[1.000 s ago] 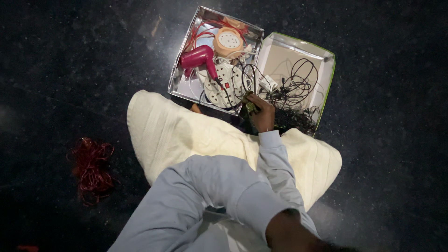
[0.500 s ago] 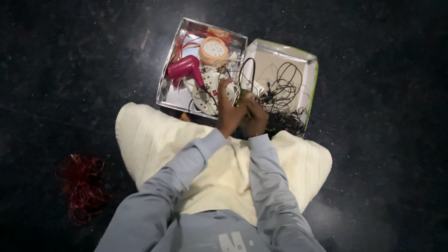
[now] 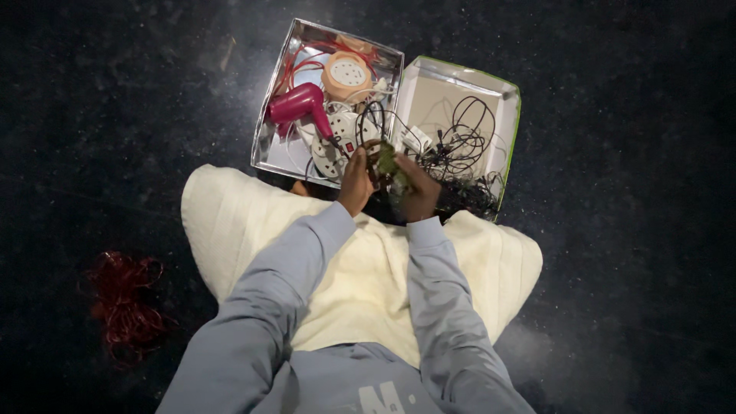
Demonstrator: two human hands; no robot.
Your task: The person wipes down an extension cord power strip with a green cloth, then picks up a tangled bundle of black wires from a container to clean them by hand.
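Small green object [image 3: 387, 161]: held between both hands at upper centre of the frame, just above the near edge of the two boxes; its kind is too small and blurred to tell.

Left hand [image 3: 357, 178]: fingers curled, pinching the green object from its left side.

Right hand [image 3: 418, 192]: fingers curled, closed on the same object from its right side; the two hands nearly touch.

Black cable [image 3: 387, 115]: thin loop rising from the hands into the boxes; whether it joins the green object cannot be told.

Silver box [image 3: 270, 146]: open, upper centre-left, just beyond the left hand. Contents: pink hair dryer [image 3: 295, 104], lying on its side at left; round white extension socket [image 3: 341, 142] with a red switch, just beside the left hand; round peach socket unit [image 3: 346, 73] at the far end; red wires [image 3: 295, 69] along the left wall.

Green-edged white box [image 3: 512, 126]: open, touching the silver box on its right. Contents: tangle of black cables [image 3: 464, 149], with a small white plug [image 3: 416, 140] at its left.

Cream cloth [image 3: 230, 222]: spread over the lap, under both forearms.

Grey sleeves [image 3: 276, 291]: covering both arms to the wrists.

Bundle of red wire [image 3: 123, 303]: on the dark speckled floor [image 3: 629, 268], lower left of the frame, well apart from the hands.
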